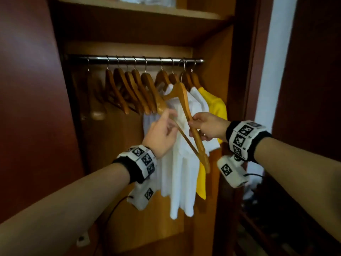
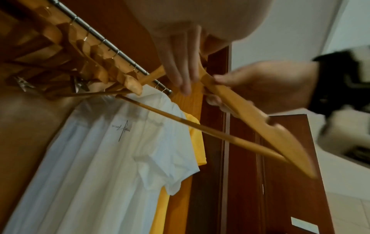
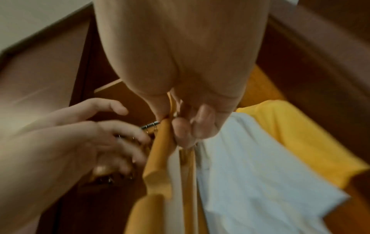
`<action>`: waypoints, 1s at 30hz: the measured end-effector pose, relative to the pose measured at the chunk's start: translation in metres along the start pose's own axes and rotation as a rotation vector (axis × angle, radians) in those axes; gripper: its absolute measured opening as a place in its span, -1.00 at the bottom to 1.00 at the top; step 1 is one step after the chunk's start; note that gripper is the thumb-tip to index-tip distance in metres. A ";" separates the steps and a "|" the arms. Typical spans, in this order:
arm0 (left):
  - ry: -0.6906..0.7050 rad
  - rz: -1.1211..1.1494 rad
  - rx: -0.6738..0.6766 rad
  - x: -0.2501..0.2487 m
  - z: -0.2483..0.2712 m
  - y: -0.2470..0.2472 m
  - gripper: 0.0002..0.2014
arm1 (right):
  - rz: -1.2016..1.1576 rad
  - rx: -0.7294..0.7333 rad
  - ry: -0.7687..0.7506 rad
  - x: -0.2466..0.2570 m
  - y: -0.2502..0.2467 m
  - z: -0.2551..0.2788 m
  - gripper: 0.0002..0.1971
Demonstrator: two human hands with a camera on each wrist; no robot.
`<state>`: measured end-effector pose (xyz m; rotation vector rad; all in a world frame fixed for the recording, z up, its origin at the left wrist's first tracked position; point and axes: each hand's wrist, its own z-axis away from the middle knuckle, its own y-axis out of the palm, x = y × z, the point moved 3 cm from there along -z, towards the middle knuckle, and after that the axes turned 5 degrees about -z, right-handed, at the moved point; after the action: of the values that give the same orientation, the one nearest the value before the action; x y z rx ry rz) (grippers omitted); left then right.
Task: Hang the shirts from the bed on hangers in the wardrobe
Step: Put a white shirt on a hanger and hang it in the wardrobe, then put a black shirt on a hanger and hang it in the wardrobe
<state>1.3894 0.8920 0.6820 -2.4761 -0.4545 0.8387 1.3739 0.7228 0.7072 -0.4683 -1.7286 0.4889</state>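
A bare wooden hanger (image 1: 185, 100) (image 2: 250, 114) (image 3: 160, 150) tilts steeply in front of the hung shirts, its hook up near the steel rail (image 1: 129, 60). My right hand (image 1: 193, 126) (image 2: 260, 85) (image 3: 186, 128) grips its right arm between thumb and fingers. My left hand (image 1: 169, 124) (image 2: 182, 71) (image 3: 120, 134) hovers by the hanger's lower bar with loose fingers, holding nothing. White shirts (image 1: 180, 172) (image 2: 120, 150) and a yellow shirt (image 1: 215, 106) hang at the rail's right end. I cannot tell whether the hook rests on the rail.
Several empty wooden hangers (image 1: 129, 93) fill the rail's left and middle. A shelf (image 1: 147, 10) with pale folded cloth sits above. Dark red wardrobe doors stand at the left (image 1: 27, 108) and right (image 1: 313, 71).
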 end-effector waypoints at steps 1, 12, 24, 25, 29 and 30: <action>0.000 -0.080 -0.031 0.003 0.004 0.002 -0.65 | 0.018 -0.004 0.018 -0.007 0.002 0.019 -0.82; -0.105 -0.212 0.333 -0.112 0.032 0.108 -0.54 | 0.411 -0.043 0.206 -0.065 -0.061 0.257 -0.74; 0.344 0.041 0.710 -0.476 0.232 0.314 -0.63 | 0.287 -0.591 0.742 -0.152 -0.190 0.623 -0.90; 0.372 0.069 0.748 -0.506 0.253 0.330 -0.62 | 0.301 -0.636 0.781 -0.160 -0.201 0.660 -0.89; 0.508 0.170 0.897 -0.617 0.329 0.380 -0.58 | 0.253 -0.822 0.924 -0.181 -0.231 0.804 -0.97; 0.554 0.183 0.926 -0.642 0.344 0.391 -0.58 | 0.241 -0.868 0.960 -0.183 -0.239 0.838 -0.95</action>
<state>0.7444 0.3953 0.5367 -1.7512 0.3109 0.2697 0.5785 0.3631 0.5304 -1.2889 -0.8565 -0.3499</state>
